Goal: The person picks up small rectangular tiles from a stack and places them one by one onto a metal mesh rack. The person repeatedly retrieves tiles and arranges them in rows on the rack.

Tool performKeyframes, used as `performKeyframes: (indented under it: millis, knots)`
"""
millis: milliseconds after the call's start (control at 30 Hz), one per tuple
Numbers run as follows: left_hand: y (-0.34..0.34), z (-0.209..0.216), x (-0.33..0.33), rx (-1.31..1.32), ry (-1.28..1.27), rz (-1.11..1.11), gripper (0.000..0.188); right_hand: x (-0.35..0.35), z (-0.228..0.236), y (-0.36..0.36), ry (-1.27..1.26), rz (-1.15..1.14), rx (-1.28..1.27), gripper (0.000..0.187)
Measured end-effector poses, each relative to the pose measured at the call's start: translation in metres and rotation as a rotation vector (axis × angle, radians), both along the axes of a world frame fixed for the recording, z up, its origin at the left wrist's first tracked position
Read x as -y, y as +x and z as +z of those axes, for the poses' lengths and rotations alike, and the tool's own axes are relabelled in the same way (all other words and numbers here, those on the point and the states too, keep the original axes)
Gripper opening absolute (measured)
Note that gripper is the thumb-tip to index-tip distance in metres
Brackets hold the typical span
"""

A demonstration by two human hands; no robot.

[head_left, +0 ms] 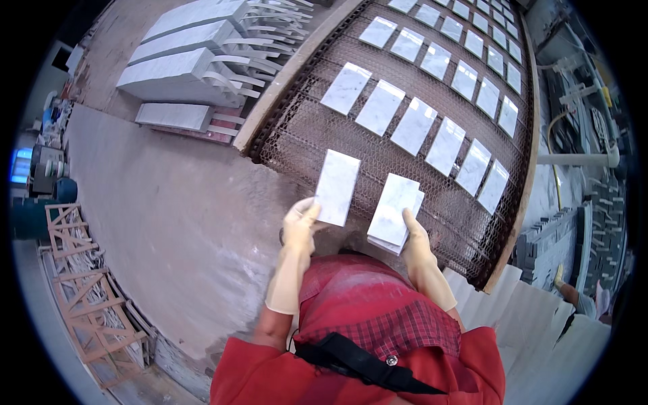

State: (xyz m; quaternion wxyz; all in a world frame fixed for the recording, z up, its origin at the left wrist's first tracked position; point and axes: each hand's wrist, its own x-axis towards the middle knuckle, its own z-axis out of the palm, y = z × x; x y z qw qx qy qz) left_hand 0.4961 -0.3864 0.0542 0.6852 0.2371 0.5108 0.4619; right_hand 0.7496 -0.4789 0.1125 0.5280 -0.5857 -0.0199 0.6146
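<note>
My left hand [302, 219], in a pale rubber glove, grips one white marble tile [338, 187] by its lower left edge. The tile is held upright, close to the near end of a mesh conveyor [297, 138]. In my right hand [417, 241], gloved the same way, is a small stack of tiles [393, 209], with the thumb resting on its right edge. Beyond both hands, rows of glossy white tiles with grey veins [414, 126] lie spaced apart on the mesh.
Stacked marble tiles [177, 71] with pale strips between them stand at the left of the conveyor. A wooden rail [304, 64] borders the mesh. Wooden crate frames [91, 297] lie far left. At right, another person's hand [559, 275] is near grey stacked tiles [548, 251].
</note>
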Motion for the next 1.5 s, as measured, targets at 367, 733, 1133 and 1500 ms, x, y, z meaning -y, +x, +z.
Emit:
performKeyframes:
  millis: [367,733,1133,1500]
  knots:
    - [-0.084,-0.046,-0.104,0.05,0.021,0.015,0.034,-0.002,-0.01,0.005,0.088,0.035,0.012,0.067]
    - [-0.053,-0.01,-0.076,-0.01,0.011,0.255,0.055,-0.007,0.001,0.008,0.067,0.122,0.169,0.06]
    - [0.009,-0.004,0.026,-0.234,0.386,0.017,0.051,-0.015,0.011,-0.008,0.139,0.17,0.17,0.054]
    - [0.028,-0.036,0.014,0.214,-0.135,-0.002,0.036,-0.053,0.008,-0.052,0.171,0.276,0.143,0.052]
